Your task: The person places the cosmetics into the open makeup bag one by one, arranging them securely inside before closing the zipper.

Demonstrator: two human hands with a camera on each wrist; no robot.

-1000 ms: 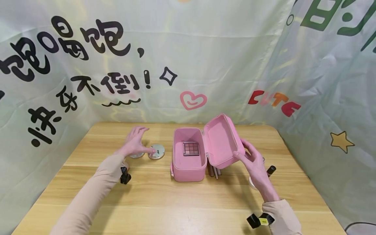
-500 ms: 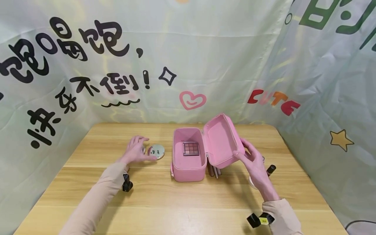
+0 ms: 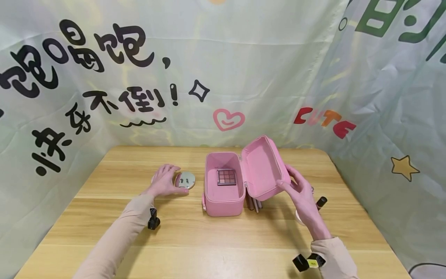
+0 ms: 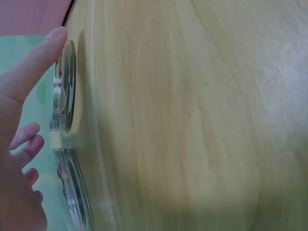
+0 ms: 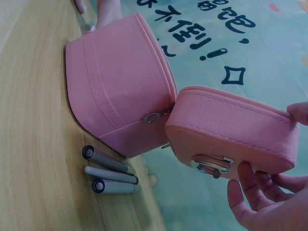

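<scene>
My left hand hovers by a round mirror-topped compact, thumb on the near side and fingers spread toward the far side. In the left wrist view the thumb reaches alongside that compact; a second round compact lies beside it, hidden under the hand in the head view. My right hand holds the raised lid of a pink cosmetic case, thumb at the rim and fingers against the outer face. Inside the case lies an eyeshadow palette with several pans.
Several slim pens or makeup sticks lie on the table beside the case, partly beneath the lid. A black-capped tube and a white round item sit behind the right wrist. Printed cloth hangs around the table.
My left hand has lowered and shifted right toward the mirror-topped compact, covering the other one. The right hand and lid have stayed in place.
</scene>
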